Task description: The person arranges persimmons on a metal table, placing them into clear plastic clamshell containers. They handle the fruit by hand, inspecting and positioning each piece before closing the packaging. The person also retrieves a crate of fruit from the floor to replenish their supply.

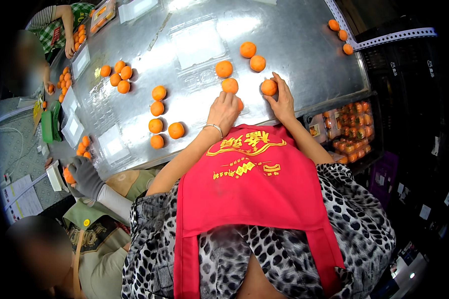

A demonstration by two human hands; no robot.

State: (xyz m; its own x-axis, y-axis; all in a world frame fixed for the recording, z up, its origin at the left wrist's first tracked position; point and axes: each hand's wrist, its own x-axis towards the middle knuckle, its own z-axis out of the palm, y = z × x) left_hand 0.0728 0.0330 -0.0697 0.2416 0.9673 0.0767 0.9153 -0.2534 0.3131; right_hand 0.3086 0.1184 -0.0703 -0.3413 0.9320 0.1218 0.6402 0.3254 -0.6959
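Observation:
My left hand (224, 111) has its fingers curled over an orange citrus fruit (240, 104) near the table's front edge. In my right hand (281, 98), thumb and fingers sit around another orange citrus fruit (269, 88). Between and beyond the hands, two fruits (224, 69) line up above the left one, and two more (257, 63) lie farther back. A clear plastic tray with a white pad (199, 45) rests behind them on the metal table (307, 48). Further left, several loose fruits (156, 108) form a bent row.
A black crate (375, 127) of packed fruit stands at the right by the table. A co-worker's gloved hand (85, 177) holds a fruit at lower left; another person's arm (68, 30) reaches in at upper left. A perforated metal strip (396, 38) juts out at the upper right.

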